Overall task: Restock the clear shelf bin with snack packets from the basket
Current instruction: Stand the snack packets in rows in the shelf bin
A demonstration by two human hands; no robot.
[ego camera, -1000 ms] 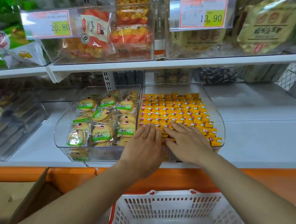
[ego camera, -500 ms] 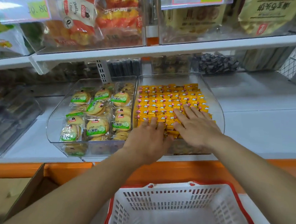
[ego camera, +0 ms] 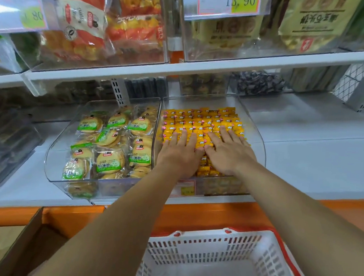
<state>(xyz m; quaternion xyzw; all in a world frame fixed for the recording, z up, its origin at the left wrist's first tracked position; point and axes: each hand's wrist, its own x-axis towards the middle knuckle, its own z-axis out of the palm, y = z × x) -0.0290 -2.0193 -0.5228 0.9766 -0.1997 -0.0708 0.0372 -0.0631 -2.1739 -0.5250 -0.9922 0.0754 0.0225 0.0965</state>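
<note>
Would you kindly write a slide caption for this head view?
Left hand and right hand rest flat on yellow packets in the clear bin, white basket below.

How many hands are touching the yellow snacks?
2. The left hand lies flat on the yellow packets near the left side of the clear bin. The right hand lies flat just beside it. Neither is hidden.

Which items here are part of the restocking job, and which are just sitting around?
In the job: left hand, right hand, both flat on the yellow packets; clear bin; white basket.
Just there: biscuit bin alongside; cardboard box; price tag; bags on the upper shelf.
</note>
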